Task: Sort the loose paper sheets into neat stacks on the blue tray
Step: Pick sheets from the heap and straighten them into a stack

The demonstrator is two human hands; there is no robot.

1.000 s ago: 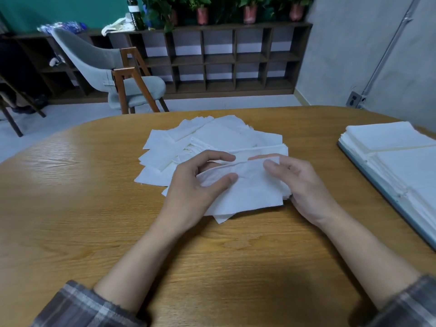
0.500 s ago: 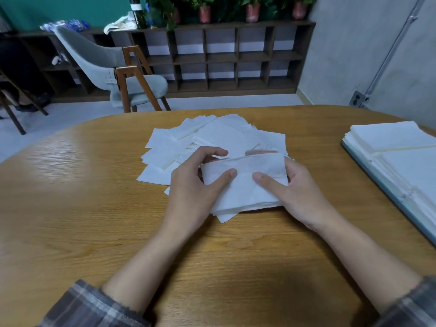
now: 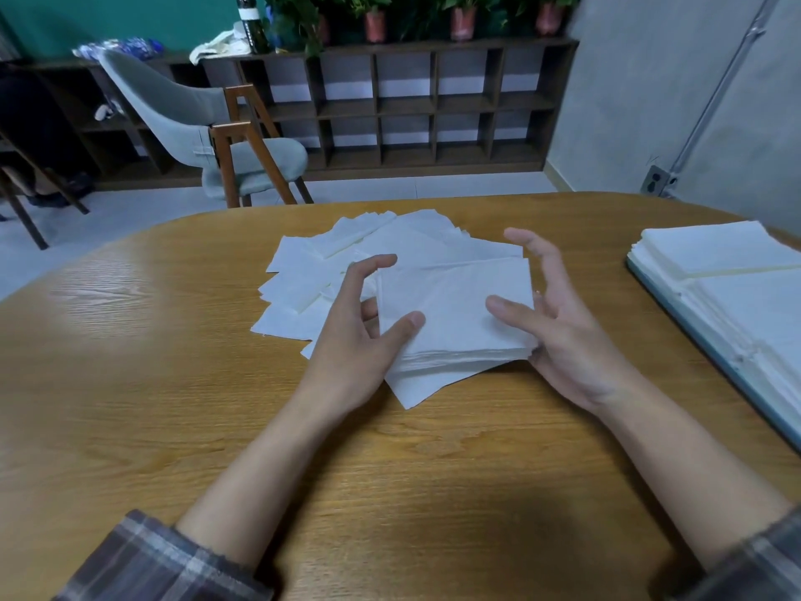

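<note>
— Two hands on it, or one?
— One grasps. Left hand [image 3: 351, 336] has the stack [image 3: 455, 314]: thumb pressed on top near the front corner, forefinger hooked over the far corner, other fingers hidden below. Right hand [image 3: 568, 336] is released, fingers spread and straight, palm close to the stack's right edge, thumb lying over the top sheet. Contact along that edge: cannot tell.
— Where does the stack sit?
— Mid-table [image 3: 173, 383], just above the near part of the loose pile [image 3: 312, 288]. One loose sheet pokes out skewed beneath it. Front edges look fairly even, slightly fanned.
— Step?
— Squaring a gathered batch, by my reading. Gathering is part done: plenty of sheets lie scattered behind and to the left.
— And the tray [image 3: 693, 336]?
— Far right of the table, well apart from the hands. White stacks [image 3: 715, 249] already on it, tidy.
— Next move needs what?
— Right palm in against the edge to true it, then a firm grasp from both sides before carrying it right. Thin paper, likely to slide; the skewed bottom sheet should stay behind or be tucked in first. Set down flush with a stack already there.
</note>
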